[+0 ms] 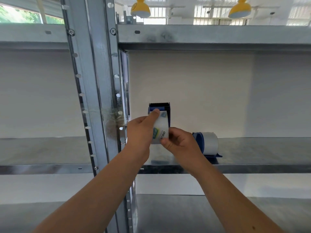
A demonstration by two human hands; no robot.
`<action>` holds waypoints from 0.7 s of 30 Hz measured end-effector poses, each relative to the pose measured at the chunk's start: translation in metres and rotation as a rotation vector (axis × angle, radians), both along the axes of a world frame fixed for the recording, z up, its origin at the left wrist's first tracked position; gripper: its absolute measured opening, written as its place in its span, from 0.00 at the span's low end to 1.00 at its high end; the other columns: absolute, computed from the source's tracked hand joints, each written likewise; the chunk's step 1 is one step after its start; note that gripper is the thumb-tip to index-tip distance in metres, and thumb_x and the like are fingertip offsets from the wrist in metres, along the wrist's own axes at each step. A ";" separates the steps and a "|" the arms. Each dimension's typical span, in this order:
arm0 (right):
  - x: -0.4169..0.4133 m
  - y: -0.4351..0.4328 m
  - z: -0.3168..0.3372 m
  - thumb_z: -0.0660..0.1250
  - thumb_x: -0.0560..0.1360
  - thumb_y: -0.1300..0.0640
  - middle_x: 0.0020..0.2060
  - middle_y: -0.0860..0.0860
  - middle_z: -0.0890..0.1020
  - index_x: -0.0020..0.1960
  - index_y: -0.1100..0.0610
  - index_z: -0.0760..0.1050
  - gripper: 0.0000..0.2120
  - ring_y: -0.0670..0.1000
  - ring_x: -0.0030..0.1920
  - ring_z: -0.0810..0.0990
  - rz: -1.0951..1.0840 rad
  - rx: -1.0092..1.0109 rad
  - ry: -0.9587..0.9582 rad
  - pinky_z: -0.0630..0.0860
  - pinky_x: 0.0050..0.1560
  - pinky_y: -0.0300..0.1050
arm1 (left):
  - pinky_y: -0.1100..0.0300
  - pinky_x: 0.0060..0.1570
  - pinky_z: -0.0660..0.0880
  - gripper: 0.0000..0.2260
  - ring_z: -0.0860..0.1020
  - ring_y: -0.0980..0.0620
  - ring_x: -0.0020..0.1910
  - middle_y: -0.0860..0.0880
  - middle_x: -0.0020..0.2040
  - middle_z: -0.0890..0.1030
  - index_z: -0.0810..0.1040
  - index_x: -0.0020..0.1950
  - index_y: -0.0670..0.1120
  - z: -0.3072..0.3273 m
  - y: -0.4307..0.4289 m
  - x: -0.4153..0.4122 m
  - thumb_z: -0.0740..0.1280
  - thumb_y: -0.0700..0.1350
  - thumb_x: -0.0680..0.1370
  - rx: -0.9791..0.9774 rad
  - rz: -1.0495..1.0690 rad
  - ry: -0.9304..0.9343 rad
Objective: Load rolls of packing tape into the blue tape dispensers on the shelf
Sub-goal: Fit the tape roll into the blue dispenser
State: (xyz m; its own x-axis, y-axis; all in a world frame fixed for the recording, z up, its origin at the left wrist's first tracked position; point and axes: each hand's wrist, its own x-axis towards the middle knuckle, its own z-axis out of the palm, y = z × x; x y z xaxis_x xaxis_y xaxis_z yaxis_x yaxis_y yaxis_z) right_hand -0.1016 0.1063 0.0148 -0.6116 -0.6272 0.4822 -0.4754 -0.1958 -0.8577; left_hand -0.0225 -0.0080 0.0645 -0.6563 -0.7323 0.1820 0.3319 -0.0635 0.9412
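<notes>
Packing tape, a clear roll (160, 127) with a green and white label, is held above the metal shelf (252, 148) by both hands, seated in a blue dispenser (159, 107) whose black serrated edge points up just beyond the fingertips. The left hand (140, 130) is wrapped around the roll's left side, index finger laid over the top. The right hand (180, 142) is closed on the lower right edge, thumb pressed to the label. Just right of the right hand, a second blue dispenser (199, 143) with a roll already fitted is seen resting on the shelf.
</notes>
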 end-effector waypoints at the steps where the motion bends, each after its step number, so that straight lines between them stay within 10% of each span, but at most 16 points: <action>1: 0.002 0.002 0.004 0.71 0.79 0.65 0.55 0.51 0.88 0.59 0.53 0.83 0.12 0.50 0.58 0.86 0.011 -0.030 -0.034 0.82 0.61 0.46 | 0.57 0.35 0.81 0.15 0.83 0.47 0.35 0.43 0.35 0.84 0.84 0.41 0.37 -0.004 0.002 0.002 0.76 0.50 0.77 -0.018 0.016 0.012; 12: 0.004 0.007 0.031 0.73 0.71 0.45 0.43 0.55 0.88 0.45 0.53 0.87 0.12 0.59 0.50 0.84 0.007 -0.065 -0.311 0.76 0.51 0.55 | 0.54 0.39 0.75 0.25 0.76 0.32 0.43 0.30 0.41 0.76 0.78 0.45 0.31 -0.032 0.011 0.017 0.70 0.56 0.79 -0.452 0.032 0.161; 21: 0.013 0.013 0.022 0.72 0.79 0.59 0.41 0.49 0.88 0.50 0.55 0.85 0.04 0.47 0.43 0.84 -0.033 -0.052 -0.201 0.78 0.43 0.41 | 0.62 0.35 0.76 0.15 0.79 0.55 0.33 0.51 0.32 0.81 0.82 0.38 0.43 -0.023 -0.004 0.020 0.74 0.54 0.76 -0.389 -0.145 0.057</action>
State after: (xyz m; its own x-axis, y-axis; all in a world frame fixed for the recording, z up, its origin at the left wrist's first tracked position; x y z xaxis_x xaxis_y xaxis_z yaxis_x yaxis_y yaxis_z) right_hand -0.0887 0.1194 0.0364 -0.7186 -0.5827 0.3796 -0.3022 -0.2300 -0.9251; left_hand -0.0025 -0.0119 0.0415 -0.7284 -0.5024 0.4659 0.3980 0.2432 0.8846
